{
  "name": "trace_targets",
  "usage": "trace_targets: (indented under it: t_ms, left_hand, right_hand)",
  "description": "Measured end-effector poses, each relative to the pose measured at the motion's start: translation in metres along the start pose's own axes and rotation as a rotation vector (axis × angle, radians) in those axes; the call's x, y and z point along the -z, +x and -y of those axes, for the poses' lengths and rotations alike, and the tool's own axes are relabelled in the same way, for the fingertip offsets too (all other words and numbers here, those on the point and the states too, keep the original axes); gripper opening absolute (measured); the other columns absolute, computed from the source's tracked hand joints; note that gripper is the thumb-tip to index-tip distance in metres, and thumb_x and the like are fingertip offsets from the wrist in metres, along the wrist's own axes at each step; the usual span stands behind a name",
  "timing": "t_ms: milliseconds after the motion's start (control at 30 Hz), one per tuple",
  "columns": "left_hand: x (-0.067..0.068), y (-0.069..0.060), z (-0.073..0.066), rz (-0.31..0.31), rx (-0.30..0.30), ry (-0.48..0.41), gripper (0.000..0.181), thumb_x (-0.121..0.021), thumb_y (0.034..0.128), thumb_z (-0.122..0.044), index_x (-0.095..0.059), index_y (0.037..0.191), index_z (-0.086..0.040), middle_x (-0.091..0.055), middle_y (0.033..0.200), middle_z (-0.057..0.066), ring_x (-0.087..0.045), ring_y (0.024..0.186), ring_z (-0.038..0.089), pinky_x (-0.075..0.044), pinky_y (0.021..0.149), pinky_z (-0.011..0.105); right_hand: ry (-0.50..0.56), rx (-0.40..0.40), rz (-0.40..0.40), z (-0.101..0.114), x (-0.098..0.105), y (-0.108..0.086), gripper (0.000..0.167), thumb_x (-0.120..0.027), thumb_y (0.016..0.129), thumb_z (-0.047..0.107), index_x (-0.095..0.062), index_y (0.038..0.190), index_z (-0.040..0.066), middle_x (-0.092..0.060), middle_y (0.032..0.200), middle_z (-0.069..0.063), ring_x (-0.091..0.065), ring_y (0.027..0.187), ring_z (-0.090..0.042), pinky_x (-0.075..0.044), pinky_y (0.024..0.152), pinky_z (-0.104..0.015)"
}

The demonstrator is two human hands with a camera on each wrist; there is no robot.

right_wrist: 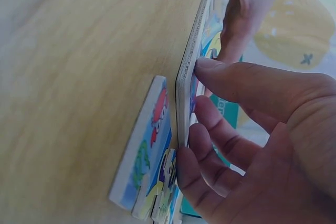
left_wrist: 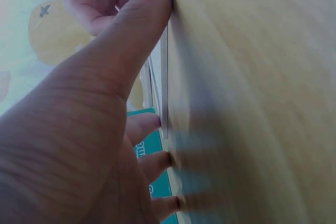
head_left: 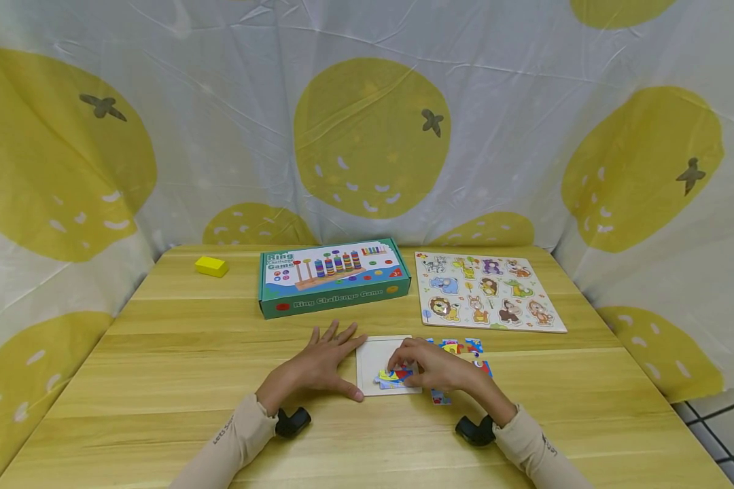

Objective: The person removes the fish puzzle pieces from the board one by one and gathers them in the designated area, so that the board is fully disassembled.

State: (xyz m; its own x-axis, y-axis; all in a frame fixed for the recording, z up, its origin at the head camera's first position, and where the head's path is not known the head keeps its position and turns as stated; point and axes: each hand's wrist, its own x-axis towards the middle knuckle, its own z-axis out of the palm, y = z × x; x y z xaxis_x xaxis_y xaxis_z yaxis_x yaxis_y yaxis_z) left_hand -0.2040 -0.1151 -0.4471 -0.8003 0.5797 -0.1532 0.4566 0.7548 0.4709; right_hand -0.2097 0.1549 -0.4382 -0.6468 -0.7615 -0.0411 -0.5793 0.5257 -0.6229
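A shallow white puzzle tray lies on the table between the hands. My left hand rests at its left side, fingers spread, with the thumb by the near corner. Over the tray's right part, my right hand has curled fingers and pinches a colourful puzzle piece low in the tray. A yellow-and-blue piece shows beside it. Loose pieces lie right of the tray, partly hidden by that hand. In the right wrist view, one loose piece bears a red crab.
Behind the tray stands a green Ring Challenge Game box. An animal puzzle board lies at the back right, and a yellow block at the back left. A fruit-print curtain hangs behind the wooden table.
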Motion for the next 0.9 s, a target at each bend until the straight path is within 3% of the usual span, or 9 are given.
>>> trace_targets:
  t_ms: [633, 900]
  left_hand:
    - [-0.0003, 0.0, 0.0014, 0.002, 0.005, 0.012, 0.108, -0.072, 0.0666, -0.07, -0.027, 0.153, -0.023, -0.012, 0.161, 0.004, 0.003, 0.146, 0.04, 0.006, 0.111, 0.066]
    - [-0.0001, -0.0005, 0.0007, -0.001, -0.003, -0.005, 0.107, -0.073, 0.0671, -0.068, -0.027, 0.153, -0.022, -0.012, 0.161, 0.005, 0.003, 0.146, 0.04, 0.006, 0.111, 0.066]
  right_hand:
    - [0.037, -0.014, -0.01, -0.0003, 0.0021, 0.0014, 0.02, -0.072, 0.086, 0.014, -0.068, 0.104, 0.019, -0.061, 0.102, 0.006, -0.054, 0.089, -0.015, -0.047, 0.079, -0.027]
    - [0.138, -0.033, 0.015, 0.0035, 0.0013, 0.0018, 0.02, -0.071, 0.085, 0.006, -0.063, 0.102, 0.015, -0.063, 0.093, 0.001, -0.055, 0.08, -0.013, -0.048, 0.072, -0.024]
